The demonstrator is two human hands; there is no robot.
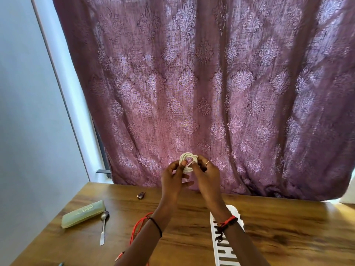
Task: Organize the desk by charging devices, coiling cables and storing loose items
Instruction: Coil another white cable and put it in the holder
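Note:
A white cable (187, 158) wound into a small coil is held up in front of the curtain, above the far edge of the wooden desk (278, 227). My left hand (173, 179) grips the coil's left side with thumb and fingers. My right hand (204, 173), with a ring on one finger, pinches the coil's right side. A red cable (141, 225) lies on the desk under my left forearm, partly hidden by it.
A pale green case (83, 214) and a metal spoon (104, 227) lie on the desk's left. A small dark item (141, 195) sits near the far edge. A white slotted basket (224, 246) stands under my right forearm. A purple patterned curtain (211, 83) hangs behind.

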